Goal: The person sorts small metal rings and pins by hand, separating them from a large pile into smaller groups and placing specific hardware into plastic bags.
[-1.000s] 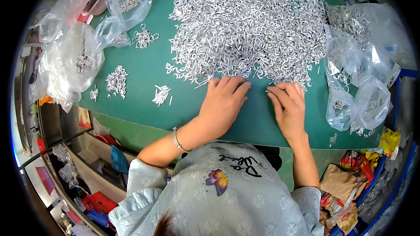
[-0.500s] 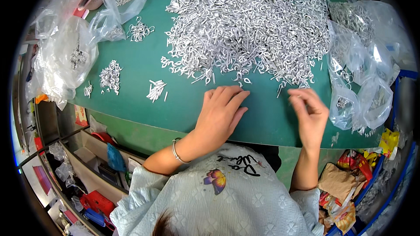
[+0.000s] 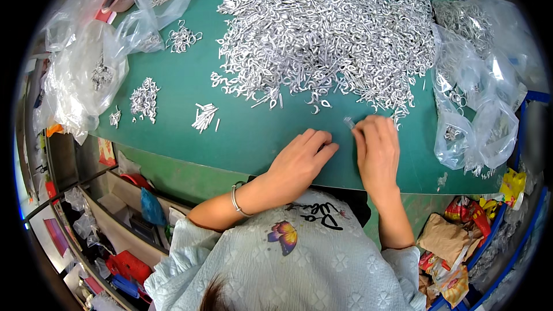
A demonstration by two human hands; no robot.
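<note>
A big heap of small silvery metal pieces [image 3: 328,29], loops and short sticks among them, covers the far middle of the green table [image 3: 259,138]. Just in front of it, my right hand [image 3: 378,148] is closed, with a small silvery metal piece [image 3: 349,122], blurred, at its thumb and fingertips. My left hand [image 3: 302,158] rests low over the table to the left, its fingers curled in toward the thumb. Whatever those fingers may hold is hidden. Loose pieces at the heap's front edge lie beyond both hands.
Left of the hands are a small pile of straight sticks [image 3: 204,117], a pile of curled pieces [image 3: 144,100] and a pile of rings [image 3: 184,39]. Clear plastic bags [image 3: 86,69] line the left side; more bags [image 3: 478,92] with metal pieces hang at the right edge.
My right hand has moved left, toward my left hand, and a small silvery piece now shows at its fingertips. My left hand has drawn back slightly from the heap and curled its fingers.
</note>
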